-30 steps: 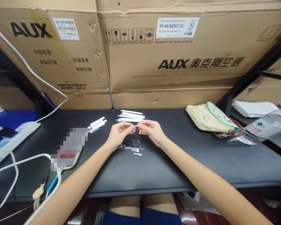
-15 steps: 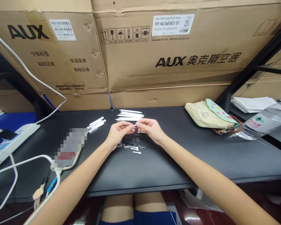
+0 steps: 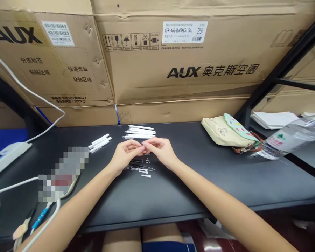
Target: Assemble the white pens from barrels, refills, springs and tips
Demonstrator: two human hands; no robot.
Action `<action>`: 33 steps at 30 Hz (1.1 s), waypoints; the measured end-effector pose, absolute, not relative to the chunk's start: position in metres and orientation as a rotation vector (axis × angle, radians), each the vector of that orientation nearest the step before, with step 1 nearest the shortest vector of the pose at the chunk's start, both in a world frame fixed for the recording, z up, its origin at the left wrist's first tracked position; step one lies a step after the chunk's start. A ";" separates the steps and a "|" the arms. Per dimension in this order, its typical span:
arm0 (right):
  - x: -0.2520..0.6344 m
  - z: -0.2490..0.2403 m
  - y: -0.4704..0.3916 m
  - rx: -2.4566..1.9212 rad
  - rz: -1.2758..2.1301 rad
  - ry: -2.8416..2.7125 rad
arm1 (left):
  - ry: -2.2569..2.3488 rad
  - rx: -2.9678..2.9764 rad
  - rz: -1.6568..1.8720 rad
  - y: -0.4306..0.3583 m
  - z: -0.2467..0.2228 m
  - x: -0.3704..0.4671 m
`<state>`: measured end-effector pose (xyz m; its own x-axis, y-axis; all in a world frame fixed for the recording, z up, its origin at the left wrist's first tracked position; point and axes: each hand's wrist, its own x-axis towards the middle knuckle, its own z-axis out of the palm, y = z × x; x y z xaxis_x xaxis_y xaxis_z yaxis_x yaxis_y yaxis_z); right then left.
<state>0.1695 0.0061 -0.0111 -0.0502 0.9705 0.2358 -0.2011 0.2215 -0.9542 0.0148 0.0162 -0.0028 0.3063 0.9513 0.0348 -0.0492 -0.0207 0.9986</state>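
Observation:
My left hand (image 3: 127,154) and my right hand (image 3: 161,150) meet fingertip to fingertip over the black table. Both are pinched closed around something too small and hidden to name. Just behind them lies a bundle of several white pens (image 3: 140,132). Below and between the hands are several thin black refills (image 3: 139,163), partly covered by my left hand. Small white pieces (image 3: 146,176) and clear bits lie on the near side of the refills. To the left, several white tubes (image 3: 99,142) rest side by side.
A blurred-out phone (image 3: 68,171) and white cables lie at left, beside a power strip (image 3: 9,157). At right are a cream pouch (image 3: 220,131), a clear bottle (image 3: 286,138) and white papers (image 3: 274,119). Cardboard boxes (image 3: 183,84) stand behind the black table (image 3: 189,199).
The view has shifted, so most things appear further left. My fingertips have drawn closer together, and the small white piece seen between them earlier is now hidden.

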 end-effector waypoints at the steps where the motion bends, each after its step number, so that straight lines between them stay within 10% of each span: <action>1: 0.170 -0.011 0.006 -0.861 1.190 -1.215 | 0.935 1.328 1.020 0.016 -0.002 0.014; 33: 0.172 -0.020 0.004 -0.787 1.551 -1.034 | 0.748 1.179 0.844 0.012 -0.006 0.015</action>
